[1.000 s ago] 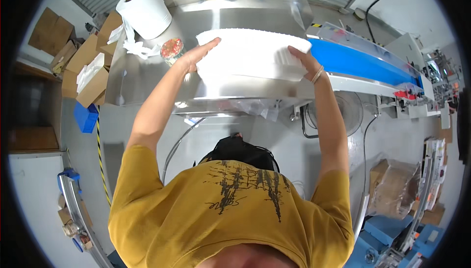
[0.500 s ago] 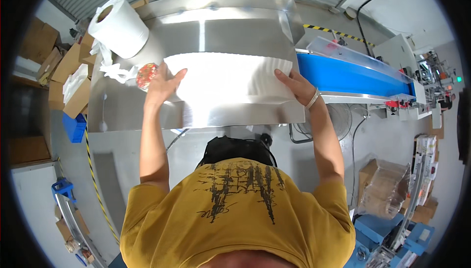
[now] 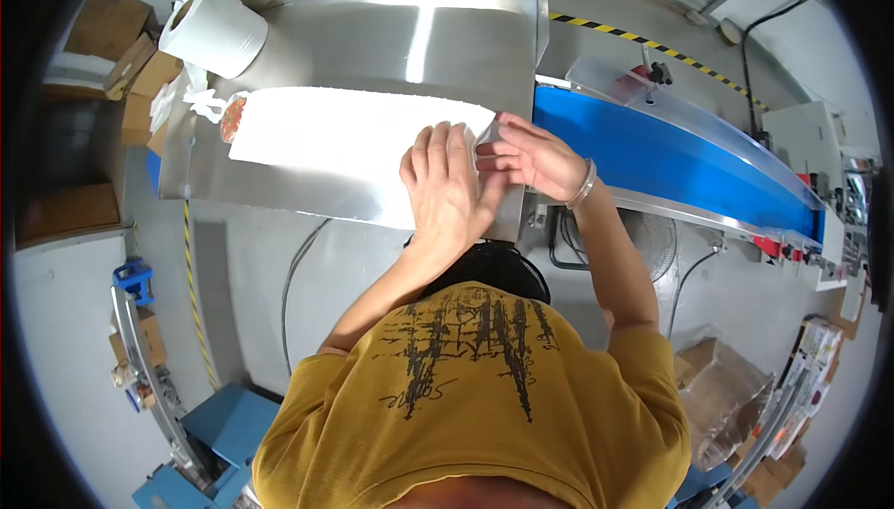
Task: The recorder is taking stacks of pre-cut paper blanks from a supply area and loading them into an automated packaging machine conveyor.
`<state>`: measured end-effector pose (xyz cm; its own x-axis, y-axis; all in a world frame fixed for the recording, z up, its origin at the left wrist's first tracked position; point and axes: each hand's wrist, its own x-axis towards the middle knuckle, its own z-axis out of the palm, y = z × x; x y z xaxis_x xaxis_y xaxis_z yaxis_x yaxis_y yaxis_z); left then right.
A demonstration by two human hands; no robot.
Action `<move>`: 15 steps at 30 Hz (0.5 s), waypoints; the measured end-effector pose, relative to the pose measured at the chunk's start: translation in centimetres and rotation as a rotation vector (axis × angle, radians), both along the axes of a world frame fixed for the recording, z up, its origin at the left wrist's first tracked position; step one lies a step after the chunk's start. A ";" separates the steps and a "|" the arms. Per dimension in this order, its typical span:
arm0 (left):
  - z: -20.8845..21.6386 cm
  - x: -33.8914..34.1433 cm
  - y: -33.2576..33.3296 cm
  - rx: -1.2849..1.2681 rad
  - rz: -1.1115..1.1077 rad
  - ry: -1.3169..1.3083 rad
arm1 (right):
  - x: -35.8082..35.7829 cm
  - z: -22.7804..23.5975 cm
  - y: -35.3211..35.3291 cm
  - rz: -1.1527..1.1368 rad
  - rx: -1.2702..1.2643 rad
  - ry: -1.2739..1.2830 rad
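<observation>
L hand (image 3: 445, 188) palm-down w/ fingers out, not clenched, on R end of white paper (image 3: 340, 132); R hand (image 3: 542, 162) half-curled at that end's edge, can't tell if pinching. Paper's on metal table (image 3: 326, 43), long axis L–R, mostly L of both hands; L hand nearer its middle.

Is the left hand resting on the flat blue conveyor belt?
No, the left hand lies over the right end of the long, white, paper-like bundle.
</observation>
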<state>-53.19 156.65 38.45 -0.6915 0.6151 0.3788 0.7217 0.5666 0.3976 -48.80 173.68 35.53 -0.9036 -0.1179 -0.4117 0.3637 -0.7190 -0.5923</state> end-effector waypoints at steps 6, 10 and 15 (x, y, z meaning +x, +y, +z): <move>-1.1 0.4 0.7 -0.022 0.078 -0.010 | 0.0 -3.1 2.5 -0.094 0.851 0.124; -1.1 0.8 0.7 -0.013 0.090 -0.010 | -0.9 -4.0 2.5 -0.121 0.978 0.361; -1.7 1.2 0.8 0.068 0.081 -0.030 | -1.2 -3.8 2.9 -0.081 0.909 0.471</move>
<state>-52.00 157.43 36.79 -0.7494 0.5306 0.3961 0.6621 0.5935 0.4576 -50.04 176.54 31.71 -0.9880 0.1296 0.0835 -0.0761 0.0610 -0.9952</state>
